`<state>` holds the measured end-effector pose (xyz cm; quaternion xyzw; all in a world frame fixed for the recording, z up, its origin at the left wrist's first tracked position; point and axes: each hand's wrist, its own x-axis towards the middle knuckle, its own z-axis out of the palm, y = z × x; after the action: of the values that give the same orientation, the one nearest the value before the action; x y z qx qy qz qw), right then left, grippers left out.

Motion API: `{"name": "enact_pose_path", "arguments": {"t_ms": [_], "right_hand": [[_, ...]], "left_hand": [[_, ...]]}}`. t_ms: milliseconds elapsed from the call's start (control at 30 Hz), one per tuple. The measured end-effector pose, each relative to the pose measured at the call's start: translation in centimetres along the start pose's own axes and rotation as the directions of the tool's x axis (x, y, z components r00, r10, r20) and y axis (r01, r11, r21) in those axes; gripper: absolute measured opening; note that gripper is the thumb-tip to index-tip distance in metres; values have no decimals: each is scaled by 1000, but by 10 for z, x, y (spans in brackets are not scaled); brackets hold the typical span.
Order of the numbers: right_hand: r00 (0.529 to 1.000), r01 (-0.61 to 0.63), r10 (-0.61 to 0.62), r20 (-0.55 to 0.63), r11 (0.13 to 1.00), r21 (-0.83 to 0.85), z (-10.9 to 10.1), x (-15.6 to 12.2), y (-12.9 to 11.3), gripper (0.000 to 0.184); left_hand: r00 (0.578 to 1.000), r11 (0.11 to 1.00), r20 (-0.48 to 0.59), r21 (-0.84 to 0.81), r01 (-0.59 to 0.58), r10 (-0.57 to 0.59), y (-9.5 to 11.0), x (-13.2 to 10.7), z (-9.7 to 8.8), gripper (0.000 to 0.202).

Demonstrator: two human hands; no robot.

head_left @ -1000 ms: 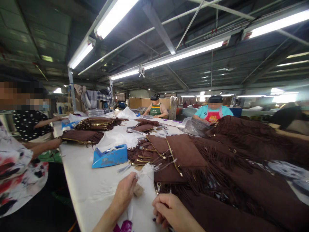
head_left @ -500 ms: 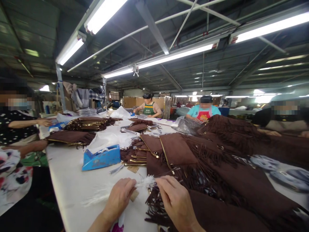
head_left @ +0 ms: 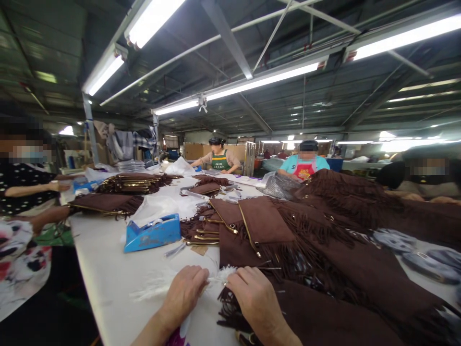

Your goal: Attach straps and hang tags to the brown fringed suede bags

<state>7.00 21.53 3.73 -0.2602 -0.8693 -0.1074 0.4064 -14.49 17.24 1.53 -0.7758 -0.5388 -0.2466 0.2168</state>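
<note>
A bundle of thin white strings passes through my left hand, its loose ends fanning out to the left above the white tabletop. My left fingers are closed around it. At the bundle's right end, my right hand has its fingertips pinched together on the white strands; whether it grips one strand or several I cannot tell. Under and beside my right hand lie brown fringed pouches. Just beyond my hands, more brown pouches with gold zips are stacked.
A blue tape dispenser stands on the white table ahead to the left. White plastic wrapping lies behind it. Brown fringed pieces are heaped at the right, near grey rolled straps. Several co-workers sit around the table.
My right hand has shifted slightly left and down, closer to my left hand. My left hand has moved a little right. The small brown tag beneath it is now hidden.
</note>
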Motion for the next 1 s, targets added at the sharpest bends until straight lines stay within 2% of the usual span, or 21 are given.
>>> {"name": "enact_pose_path", "arguments": {"t_ms": [133, 200, 267, 367, 433, 500, 567, 600, 667, 767, 867, 933, 1000], "right_hand": [[997, -14, 9, 72, 998, 67, -13, 5, 3, 24], [996, -28, 25, 91, 999, 29, -24, 7, 9, 24], [992, -75, 82, 98, 995, -72, -36, 7, 20, 24], [966, -212, 234, 108, 959, -187, -58, -1, 41, 25], [942, -297, 315, 120, 944, -144, -77, -11, 53, 23], [922, -367, 370, 115, 929, -48, -98, -22, 60, 21], [906, -418, 414, 92, 908, 23, -118, -32, 60, 22], [898, -437, 433, 83, 899, 38, -127, -36, 58, 22], [889, -454, 449, 88, 890, 49, -143, -41, 50, 23], [892, -445, 438, 110, 894, 55, -165, -43, 34, 22], [903, -422, 411, 123, 902, 90, -193, -47, 19, 22], [896, -435, 422, 139, 897, 76, -216, -54, 15, 23], [868, -470, 464, 179, 882, -6, -240, -67, 15, 24]], "left_hand": [[988, 997, 138, 37, 70, -75, -4, 1, 3, 13], [955, 983, 240, 99, 152, -172, -6, 3, 3, 20], [919, 960, 288, 161, 230, -268, -8, 6, 2, 26], [900, 941, 290, 197, 276, -325, -12, 7, -1, 29], [897, 936, 287, 208, 286, -337, -17, 6, -1, 31], [919, 936, 222, 211, 282, -327, -22, 3, 1, 35], [965, 959, 97, 172, 226, -245, -20, 3, 2, 49], [984, 976, 25, 133, 171, -176, -14, 5, 2, 57], [995, 998, -95, 37, 42, -38, 9, 14, -3, 67], [985, 991, -156, -97, -96, 80, 63, 39, -18, 69], [985, 964, -50, -203, -172, 165, 116, 67, -29, 57], [977, 952, 113, -271, -144, 180, 140, 81, -31, 37], [938, 939, 284, -331, -97, 197, 156, 91, -33, 30]]}}
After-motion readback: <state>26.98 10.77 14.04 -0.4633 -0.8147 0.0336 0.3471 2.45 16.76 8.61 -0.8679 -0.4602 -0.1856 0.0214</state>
